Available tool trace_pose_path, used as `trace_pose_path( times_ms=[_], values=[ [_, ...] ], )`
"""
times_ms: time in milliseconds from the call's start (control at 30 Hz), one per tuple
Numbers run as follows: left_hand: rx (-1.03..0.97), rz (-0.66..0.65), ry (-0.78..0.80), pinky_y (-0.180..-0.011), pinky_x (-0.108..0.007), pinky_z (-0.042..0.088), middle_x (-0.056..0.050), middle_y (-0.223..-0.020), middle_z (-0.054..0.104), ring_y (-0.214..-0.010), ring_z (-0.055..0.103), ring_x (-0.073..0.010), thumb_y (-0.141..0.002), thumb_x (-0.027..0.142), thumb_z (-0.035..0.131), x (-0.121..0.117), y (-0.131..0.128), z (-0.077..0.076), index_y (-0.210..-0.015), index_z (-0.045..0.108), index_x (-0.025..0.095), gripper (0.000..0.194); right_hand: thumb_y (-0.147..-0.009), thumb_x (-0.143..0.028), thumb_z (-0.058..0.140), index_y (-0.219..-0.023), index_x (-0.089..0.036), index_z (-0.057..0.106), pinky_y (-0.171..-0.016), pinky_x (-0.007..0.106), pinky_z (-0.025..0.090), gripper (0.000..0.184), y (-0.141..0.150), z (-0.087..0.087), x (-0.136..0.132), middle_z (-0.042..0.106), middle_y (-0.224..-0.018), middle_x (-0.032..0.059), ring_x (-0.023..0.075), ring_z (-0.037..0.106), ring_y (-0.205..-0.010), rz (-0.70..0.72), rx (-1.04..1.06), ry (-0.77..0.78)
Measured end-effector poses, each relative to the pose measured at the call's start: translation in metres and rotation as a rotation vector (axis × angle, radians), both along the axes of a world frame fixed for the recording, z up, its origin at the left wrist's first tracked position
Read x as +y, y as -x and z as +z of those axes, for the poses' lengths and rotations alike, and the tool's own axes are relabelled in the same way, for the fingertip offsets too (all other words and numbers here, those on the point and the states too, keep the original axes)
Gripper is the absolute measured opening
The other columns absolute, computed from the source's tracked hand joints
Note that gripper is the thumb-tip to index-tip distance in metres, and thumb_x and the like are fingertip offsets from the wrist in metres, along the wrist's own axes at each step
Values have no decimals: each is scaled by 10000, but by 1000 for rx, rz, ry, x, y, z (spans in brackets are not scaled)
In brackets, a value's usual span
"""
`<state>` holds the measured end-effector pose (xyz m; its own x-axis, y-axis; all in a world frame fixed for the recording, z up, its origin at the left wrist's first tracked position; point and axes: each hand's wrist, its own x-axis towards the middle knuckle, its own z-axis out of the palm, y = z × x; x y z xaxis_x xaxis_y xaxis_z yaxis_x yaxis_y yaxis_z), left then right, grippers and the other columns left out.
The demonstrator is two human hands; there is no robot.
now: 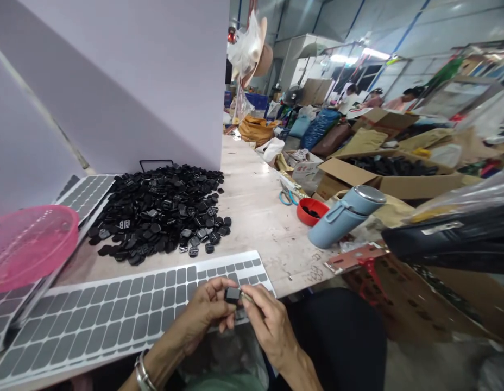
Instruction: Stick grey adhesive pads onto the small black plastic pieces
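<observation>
My left hand (205, 315) pinches a small black square piece (232, 295) between thumb and fingers, just above the near edge of a sheet of grey square stickers (113, 315). My right hand (268, 320) is closed beside it, its fingertips touching the piece and holding a thin pale tool or sticker that I cannot make out. A large heap of similar black pieces (162, 212) lies on the wooden table (256, 212) behind the sheet.
A pink mesh basket (27, 244) sits at the left over more sticker sheets (87, 193). A blue flask (345, 217), red bowl (311, 210) and scissors (288, 195) lie at the right edge. Cardboard boxes (382, 174) and people fill the background.
</observation>
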<state>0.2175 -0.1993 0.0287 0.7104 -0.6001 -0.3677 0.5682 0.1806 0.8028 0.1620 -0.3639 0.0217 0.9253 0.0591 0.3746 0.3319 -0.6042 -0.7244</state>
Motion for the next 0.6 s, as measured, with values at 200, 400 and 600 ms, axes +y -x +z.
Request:
trace_pose_path(
  times_ms=[200, 400, 600],
  values=[
    [11, 9, -1, -415, -149, 378, 10, -546, 624, -439, 536, -82, -663, 161, 690, -3, 0, -3, -1044, 531, 119, 416, -941, -164, 392, -1111, -198, 572, -702, 287, 507, 250, 0, -1, 2, 629, -887, 64, 183, 619, -810, -4, 0, 46],
    [16, 31, 8, -410, -151, 372, 16, -532, 613, -439, 539, -87, -643, 162, 698, -5, 0, -2, -1013, 540, 120, 404, -941, -156, 385, -1098, -197, 573, -678, 281, 503, 248, 2, -4, 3, 620, -868, 59, 179, 612, -773, -22, 2, 89],
    [28, 42, 17, -412, -153, 375, 9, -545, 622, -450, 551, -92, -633, 172, 710, -4, 1, -8, -1001, 547, 121, 406, -948, -157, 358, -1129, -178, 564, -650, 281, 495, 274, 4, -9, 4, 616, -869, 70, 186, 619, -768, -33, 0, 190]
  ],
)
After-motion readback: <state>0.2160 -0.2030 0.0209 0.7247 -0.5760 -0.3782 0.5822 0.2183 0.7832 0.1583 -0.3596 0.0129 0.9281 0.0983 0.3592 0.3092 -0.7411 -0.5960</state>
